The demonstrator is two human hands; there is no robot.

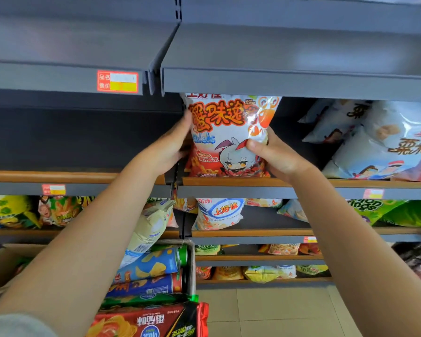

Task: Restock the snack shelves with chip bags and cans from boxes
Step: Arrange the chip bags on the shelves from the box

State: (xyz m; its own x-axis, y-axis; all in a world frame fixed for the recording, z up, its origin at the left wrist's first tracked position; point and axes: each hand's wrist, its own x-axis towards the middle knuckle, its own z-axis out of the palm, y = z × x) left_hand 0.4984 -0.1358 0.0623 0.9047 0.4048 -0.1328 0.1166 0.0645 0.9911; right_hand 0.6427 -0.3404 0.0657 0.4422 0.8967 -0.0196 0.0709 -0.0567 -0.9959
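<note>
Right now both hands clasp one white and orange chip bag (229,135) printed with large orange characters, a crab and a cartoon face. The left hand (171,148) lies along the bag's left edge, its fingers reaching behind the foil so that only the back of the hand and the thumb side show. The right hand (275,155) grips the bag's right side, thumb pressed across the front over the cartoon face and the other fingers curled behind. The bag stands upright, its bottom edge resting on the wooden-lipped grey shelf (236,182), its top hidden behind the front rail of the dark grey metal shelf (297,83) above. Just left of the bag is the upright gap between two shelf sections.

To the right on the same shelf, well apart from the held bag, lean pale blue and white snack bags (379,142). A red and yellow price label (117,81) sticks to the upper rail on the left. One shelf down stands a white and blue bag of shrimp flakes (219,214), with green bags (399,211) to the right. Below the left forearm sits an open cardboard box (191,266) holding blue chip cans (153,266) lying on their sides, a cream-coloured bag (151,229) and a red bag (141,322) at the front.
</note>
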